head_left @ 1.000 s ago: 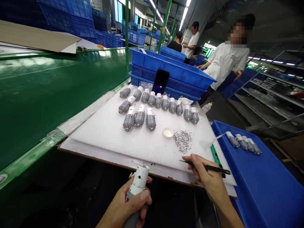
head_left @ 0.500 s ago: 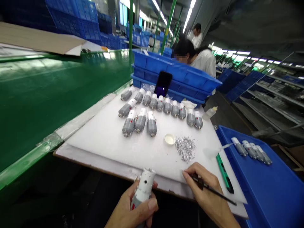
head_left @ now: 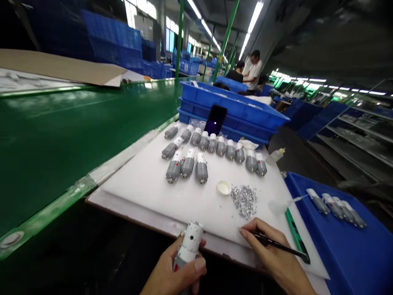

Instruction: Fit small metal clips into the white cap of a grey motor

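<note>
My left hand is wrapped round a white-and-grey cylindrical part, tilted with its white end up and a red mark on its grey body. In my right hand is a slim black pen-like tool, gripped between thumb and fingers; its working tip cannot be made out. That hand is over the near edge of the white foam sheet. Just beyond it lies a pile of small shiny metal pieces, beside a shallow white cap. Several similar cylindrical parts stand in rows farther back.
Stacked blue bins with a dark phone leaning on them border the back. Right of the sheet are a green-handled tool, a dropper bottle and a blue tray with parts. A green conveyor runs left.
The view has shifted, so the bench appears lower and farther right. Behind the bins, the person in white has dropped mostly out of sight. Both hands keep their grips.
</note>
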Demonstrator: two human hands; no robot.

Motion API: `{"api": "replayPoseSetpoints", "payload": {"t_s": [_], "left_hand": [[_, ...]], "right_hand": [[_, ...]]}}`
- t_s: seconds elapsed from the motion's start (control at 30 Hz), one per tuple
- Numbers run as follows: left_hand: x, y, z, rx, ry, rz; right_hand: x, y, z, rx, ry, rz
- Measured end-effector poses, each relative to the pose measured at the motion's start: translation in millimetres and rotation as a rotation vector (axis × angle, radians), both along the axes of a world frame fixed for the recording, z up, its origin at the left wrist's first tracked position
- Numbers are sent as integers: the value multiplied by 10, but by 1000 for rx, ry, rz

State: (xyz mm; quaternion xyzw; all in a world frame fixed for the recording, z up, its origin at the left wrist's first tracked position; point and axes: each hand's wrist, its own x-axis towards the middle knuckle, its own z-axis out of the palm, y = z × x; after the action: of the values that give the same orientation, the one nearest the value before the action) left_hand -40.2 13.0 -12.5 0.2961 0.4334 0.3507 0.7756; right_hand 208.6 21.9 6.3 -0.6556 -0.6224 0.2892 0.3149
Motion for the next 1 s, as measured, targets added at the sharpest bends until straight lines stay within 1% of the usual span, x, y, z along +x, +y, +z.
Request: {"api": "replayPoseSetpoints", "payload": {"t_s": [0.1,0.2,0.27,0.43,0.6,0.7,0.77,0.83,0.97,1.0], "left_hand": [[12,-27,90,-57,7,-30],[44,-21,108,-52,2,-24],[69,-14,115,-42,-2,-25],[120,8,179,-42,-6,-21],[149,28,230,-37,-38,2],[156,32,244,-29,-31,6],[165,31,265,-19,-3,20],[183,25,301,3,10,54],[214,1,365,38,-66,135],[212,-8,372,37,-95,146]], "right_hand": [[-65,-54,-6,46,43,-95],[-137,-59,-58,127,71,-172],[-168,-28,-84,167,76,-191],[-192,53,-101,197,54,-181],[-185,70,-117,205,9,-171],[-196,60,-70,243,-16,-154],[-235,23,9,279,-21,-140],[-310,-43,115,331,-23,-75],[-523,-191,314,460,-35,239],[-576,-216,346,483,-29,295]]}}
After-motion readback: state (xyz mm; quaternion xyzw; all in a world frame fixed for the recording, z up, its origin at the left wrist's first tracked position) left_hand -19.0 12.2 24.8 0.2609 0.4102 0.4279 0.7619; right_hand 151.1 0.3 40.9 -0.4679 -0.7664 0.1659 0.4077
